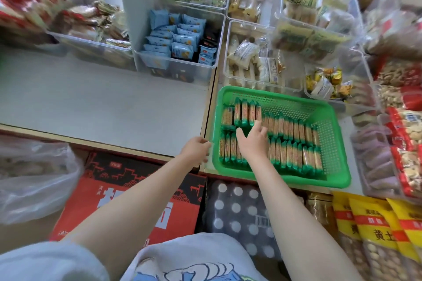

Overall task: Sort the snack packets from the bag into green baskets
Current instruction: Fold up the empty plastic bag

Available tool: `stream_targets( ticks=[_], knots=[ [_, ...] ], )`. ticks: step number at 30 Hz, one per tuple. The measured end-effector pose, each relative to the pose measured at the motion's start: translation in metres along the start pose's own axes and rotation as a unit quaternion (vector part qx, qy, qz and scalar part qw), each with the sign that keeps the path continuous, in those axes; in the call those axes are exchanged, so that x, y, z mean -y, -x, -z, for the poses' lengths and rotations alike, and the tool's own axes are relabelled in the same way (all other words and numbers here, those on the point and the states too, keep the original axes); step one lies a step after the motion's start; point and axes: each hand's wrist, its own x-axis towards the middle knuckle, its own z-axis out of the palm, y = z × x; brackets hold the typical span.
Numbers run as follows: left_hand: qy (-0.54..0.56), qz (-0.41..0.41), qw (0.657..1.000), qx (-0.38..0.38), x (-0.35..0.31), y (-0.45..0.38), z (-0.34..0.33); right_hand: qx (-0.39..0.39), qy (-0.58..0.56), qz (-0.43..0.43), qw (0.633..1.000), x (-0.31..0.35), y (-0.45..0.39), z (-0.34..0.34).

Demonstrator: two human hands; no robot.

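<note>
Pressing flat, fingers spread, the right hand (pixel 252 141) rests on the green-wrapped cracker packets (pixel 290 141) in the green basket (pixel 338 166), gripping nothing. The left hand (pixel 196 149), loosely curled, steadies the rim. Better to nudge the rows snug while keeping the packets upright.

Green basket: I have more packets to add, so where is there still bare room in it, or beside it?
Inside the green plastic basket, the far strip and right-hand corner show bare mesh beyond the rows of green-wrapped cracker packets. The near and left parts are packed, with the right hand on them. The grey shelf top left of it is bare; clear plastic bins crowd behind.
</note>
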Motion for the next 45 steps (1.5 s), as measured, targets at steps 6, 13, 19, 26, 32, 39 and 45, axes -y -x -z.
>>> stream_targets(
  ticks=[6, 13, 19, 26, 32, 39, 45],
  knots=[
    [0.038, -0.011, 0.994, -0.102, 0.065, 0.058, 0.096, 0.050, -0.104, 0.210, 0.971, 0.095, 0.070, -0.040],
    [-0.046, 0.030, 0.970, -0.237, 0.207, 0.142, 0.221, 0.249, -0.020, 0.295, 0.922, 0.157, 0.182, -0.143],
    [-0.078, 0.032, 0.967, -0.242, 0.345, 0.159, 0.327, 0.270, 0.027, 0.277, 0.922, 0.227, 0.270, -0.265],
    [-0.058, 0.001, 0.984, -0.169, 0.423, 0.193, 0.405, 0.248, 0.056, 0.227, 0.940, 0.309, 0.327, -0.356],
    [-0.052, 0.017, 0.984, -0.170, 0.456, 0.207, 0.434, 0.239, 0.179, 0.207, 0.932, 0.333, 0.312, -0.398],
    [-0.050, 0.036, 0.982, -0.178, 0.452, 0.200, 0.452, 0.212, 0.135, 0.162, 0.954, 0.336, 0.310, -0.442],
    [-0.137, -0.061, 0.964, -0.220, 0.400, 0.174, 0.463, 0.199, -0.019, 0.254, 0.946, 0.354, 0.312, -0.383]
  ],
)
